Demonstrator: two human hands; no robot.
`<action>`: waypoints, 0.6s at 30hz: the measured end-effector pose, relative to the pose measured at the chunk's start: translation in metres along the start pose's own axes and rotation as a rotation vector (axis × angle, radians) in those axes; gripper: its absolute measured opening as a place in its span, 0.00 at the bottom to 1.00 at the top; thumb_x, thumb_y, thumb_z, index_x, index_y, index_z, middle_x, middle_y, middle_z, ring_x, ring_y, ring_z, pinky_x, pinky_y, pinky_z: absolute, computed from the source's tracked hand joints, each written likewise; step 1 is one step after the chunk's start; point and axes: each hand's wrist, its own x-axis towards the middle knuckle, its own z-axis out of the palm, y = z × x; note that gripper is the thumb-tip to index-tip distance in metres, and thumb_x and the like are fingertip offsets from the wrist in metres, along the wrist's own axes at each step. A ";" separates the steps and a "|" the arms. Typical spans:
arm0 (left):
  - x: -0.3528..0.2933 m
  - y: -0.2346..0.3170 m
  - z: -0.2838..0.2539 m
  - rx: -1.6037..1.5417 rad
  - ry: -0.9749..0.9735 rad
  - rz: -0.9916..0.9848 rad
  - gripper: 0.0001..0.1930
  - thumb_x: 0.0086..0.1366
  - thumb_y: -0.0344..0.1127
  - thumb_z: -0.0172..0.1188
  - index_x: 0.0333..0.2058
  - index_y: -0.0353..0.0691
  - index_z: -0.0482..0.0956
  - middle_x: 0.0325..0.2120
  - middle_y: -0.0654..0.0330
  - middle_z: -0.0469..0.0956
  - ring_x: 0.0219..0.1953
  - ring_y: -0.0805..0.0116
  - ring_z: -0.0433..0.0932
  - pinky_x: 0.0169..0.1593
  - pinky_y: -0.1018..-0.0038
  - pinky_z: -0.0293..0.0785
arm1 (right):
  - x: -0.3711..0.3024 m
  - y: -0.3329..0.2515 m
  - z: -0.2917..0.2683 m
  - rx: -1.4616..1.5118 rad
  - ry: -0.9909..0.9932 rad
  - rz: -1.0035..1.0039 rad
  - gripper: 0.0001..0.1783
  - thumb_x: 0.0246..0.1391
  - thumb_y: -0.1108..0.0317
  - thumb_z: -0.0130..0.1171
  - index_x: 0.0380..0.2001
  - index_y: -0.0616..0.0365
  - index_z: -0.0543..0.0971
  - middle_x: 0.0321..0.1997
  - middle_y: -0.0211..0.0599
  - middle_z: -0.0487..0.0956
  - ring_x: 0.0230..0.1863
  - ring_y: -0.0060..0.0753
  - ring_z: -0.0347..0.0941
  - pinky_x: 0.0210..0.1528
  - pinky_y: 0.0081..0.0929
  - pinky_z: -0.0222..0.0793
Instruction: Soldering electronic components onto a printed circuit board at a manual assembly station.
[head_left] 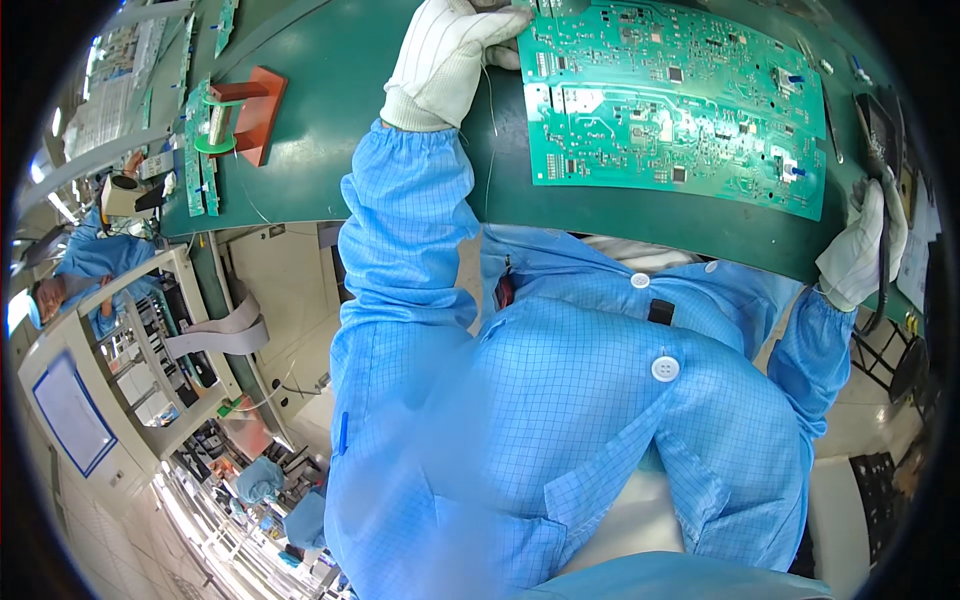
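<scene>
My left hand [440, 65], in a white striped glove, is closed at the left edge of the upper green circuit board [640, 40]. A thin solder wire [491, 110] runs down from its fingers past the table edge. Directly below, joined edge to edge, lies a second circuit board [640, 150] with small parts and a blue-tipped post. At the table's right edge, my right hand [865, 250], also gloved, has its fingers curled against a black cord [885, 250]. What lies inside that grip is hidden.
A red stand [265, 115] carrying a green-flanged solder spool [217, 130] sits left on the green table [320, 150]. Narrow circuit boards [195, 150] stand beside it. A thin metal tool [833, 130] lies right of the boards. Another person [90, 255] is at far left.
</scene>
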 end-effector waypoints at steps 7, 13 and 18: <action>-0.005 0.029 0.018 -0.088 0.054 -0.084 0.12 0.58 0.24 0.60 0.37 0.37 0.66 0.43 0.53 0.77 0.33 0.73 0.74 0.33 0.79 0.72 | 0.004 0.000 -0.001 0.027 0.051 0.034 0.17 0.62 0.72 0.60 0.51 0.71 0.75 0.48 0.51 0.80 0.45 0.37 0.81 0.47 0.30 0.81; -0.006 0.026 0.017 -0.111 0.085 -0.084 0.13 0.55 0.22 0.59 0.37 0.37 0.66 0.43 0.51 0.76 0.34 0.71 0.75 0.34 0.78 0.73 | 0.002 -0.004 0.000 0.002 0.070 0.015 0.17 0.62 0.72 0.60 0.51 0.70 0.76 0.48 0.50 0.80 0.45 0.36 0.81 0.46 0.31 0.82; -0.007 0.023 0.017 -0.114 0.081 -0.050 0.12 0.55 0.23 0.59 0.37 0.37 0.67 0.41 0.51 0.77 0.33 0.68 0.76 0.33 0.75 0.74 | 0.000 -0.010 0.003 0.031 0.060 0.016 0.16 0.62 0.71 0.59 0.51 0.69 0.77 0.50 0.47 0.81 0.44 0.32 0.80 0.46 0.28 0.81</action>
